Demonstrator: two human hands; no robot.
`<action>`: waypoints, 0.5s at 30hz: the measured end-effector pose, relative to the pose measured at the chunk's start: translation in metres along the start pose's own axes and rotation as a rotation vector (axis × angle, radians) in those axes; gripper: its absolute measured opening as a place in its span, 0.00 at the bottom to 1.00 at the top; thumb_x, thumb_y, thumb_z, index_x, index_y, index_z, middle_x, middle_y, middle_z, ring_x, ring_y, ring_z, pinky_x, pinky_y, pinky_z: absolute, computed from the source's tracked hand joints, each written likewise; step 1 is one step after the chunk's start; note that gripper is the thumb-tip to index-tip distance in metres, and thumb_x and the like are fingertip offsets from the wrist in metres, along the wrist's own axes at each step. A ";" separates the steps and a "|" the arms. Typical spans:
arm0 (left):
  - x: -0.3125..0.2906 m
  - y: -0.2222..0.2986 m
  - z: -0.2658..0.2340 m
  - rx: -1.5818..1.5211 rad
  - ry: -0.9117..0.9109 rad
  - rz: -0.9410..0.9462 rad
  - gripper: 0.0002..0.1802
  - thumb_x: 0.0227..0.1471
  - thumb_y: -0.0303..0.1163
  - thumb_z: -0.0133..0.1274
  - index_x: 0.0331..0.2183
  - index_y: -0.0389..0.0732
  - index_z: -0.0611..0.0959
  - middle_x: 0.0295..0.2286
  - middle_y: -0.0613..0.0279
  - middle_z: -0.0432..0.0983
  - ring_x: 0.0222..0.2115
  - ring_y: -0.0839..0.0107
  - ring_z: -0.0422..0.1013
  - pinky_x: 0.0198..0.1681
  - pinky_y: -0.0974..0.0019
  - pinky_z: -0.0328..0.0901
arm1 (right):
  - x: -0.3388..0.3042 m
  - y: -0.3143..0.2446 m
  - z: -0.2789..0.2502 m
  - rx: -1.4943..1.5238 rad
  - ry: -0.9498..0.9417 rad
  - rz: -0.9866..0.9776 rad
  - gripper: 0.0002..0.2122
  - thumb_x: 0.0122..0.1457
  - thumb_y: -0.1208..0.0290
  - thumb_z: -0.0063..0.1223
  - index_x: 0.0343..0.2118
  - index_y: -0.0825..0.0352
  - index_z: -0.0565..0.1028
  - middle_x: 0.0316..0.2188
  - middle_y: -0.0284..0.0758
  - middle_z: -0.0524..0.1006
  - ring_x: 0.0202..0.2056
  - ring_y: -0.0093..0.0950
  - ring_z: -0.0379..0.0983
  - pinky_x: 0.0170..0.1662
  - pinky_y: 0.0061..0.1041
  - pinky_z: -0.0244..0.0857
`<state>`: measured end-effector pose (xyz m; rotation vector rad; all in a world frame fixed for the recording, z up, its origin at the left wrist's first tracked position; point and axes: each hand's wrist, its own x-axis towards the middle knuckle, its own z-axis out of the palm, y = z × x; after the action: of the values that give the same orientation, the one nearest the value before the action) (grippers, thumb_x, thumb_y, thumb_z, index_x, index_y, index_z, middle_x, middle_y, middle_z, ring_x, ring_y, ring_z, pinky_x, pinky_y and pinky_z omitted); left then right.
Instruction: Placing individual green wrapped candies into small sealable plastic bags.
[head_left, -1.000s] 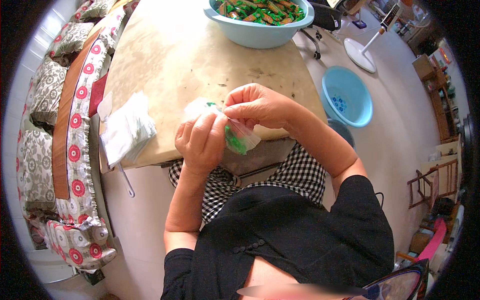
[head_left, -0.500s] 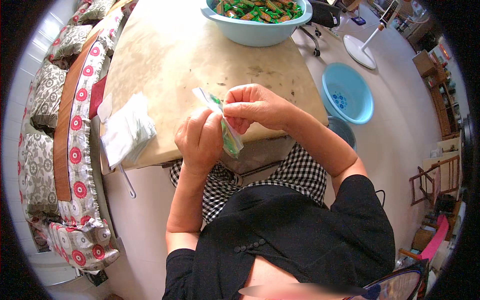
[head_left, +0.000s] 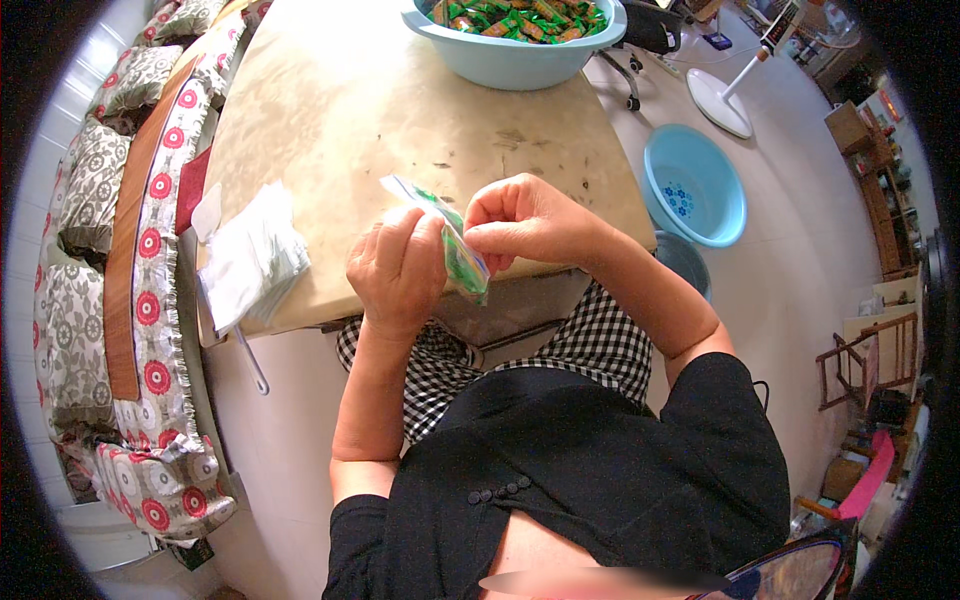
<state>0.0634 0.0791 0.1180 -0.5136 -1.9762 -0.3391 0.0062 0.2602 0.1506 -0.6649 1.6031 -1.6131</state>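
Note:
A small clear plastic bag with green print or contents [head_left: 463,264] is held up over the table's near edge, tilted, its white-edged end pointing up and left. My left hand [head_left: 398,268] is closed round the bag's left side, and its fingers hide part of it. From the right, my right hand [head_left: 528,222] pinches the bag's edge between thumb and curled fingers. On the table's left corner lies a stack of flat white plastic bags [head_left: 258,255]. At the far side stands a light blue basin [head_left: 510,65] full of small green-and-orange wrapped packets [head_left: 520,20].
The tan table [head_left: 340,130] has dark marks on its surface. Right of it on the floor are a blue basin [head_left: 715,190], a darker bucket [head_left: 686,265] and a white stand base [head_left: 718,103]. A sofa with patterned cushions [head_left: 90,330] runs along the left.
My right hand has shifted slightly to the right along the bag's edge. The left hand keeps its hold, and the bag has tilted a little.

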 end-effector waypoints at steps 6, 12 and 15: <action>-0.001 0.000 -0.002 0.023 -0.019 -0.002 0.09 0.38 0.26 0.57 0.28 0.42 0.78 0.27 0.62 0.72 0.24 0.65 0.73 0.25 0.64 0.66 | -0.002 -0.004 0.002 -0.105 -0.004 -0.041 0.07 0.54 0.70 0.54 0.27 0.69 0.75 0.22 0.27 0.75 0.23 0.14 0.69 0.27 0.14 0.64; -0.001 0.001 -0.002 0.041 -0.037 -0.006 0.08 0.38 0.26 0.56 0.28 0.41 0.78 0.27 0.62 0.72 0.24 0.66 0.72 0.24 0.64 0.65 | -0.003 -0.002 0.001 -0.272 0.039 -0.142 0.06 0.54 0.72 0.52 0.26 0.69 0.75 0.20 0.25 0.73 0.23 0.13 0.66 0.26 0.13 0.61; -0.001 0.001 -0.003 0.032 -0.045 -0.014 0.08 0.38 0.26 0.56 0.27 0.41 0.78 0.27 0.62 0.72 0.24 0.65 0.72 0.24 0.63 0.65 | -0.002 -0.002 -0.001 -0.179 0.023 -0.067 0.06 0.55 0.71 0.52 0.27 0.69 0.75 0.21 0.26 0.73 0.23 0.13 0.67 0.26 0.13 0.62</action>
<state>0.0666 0.0786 0.1180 -0.4913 -2.0262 -0.3067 0.0063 0.2627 0.1524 -0.8034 1.7731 -1.5416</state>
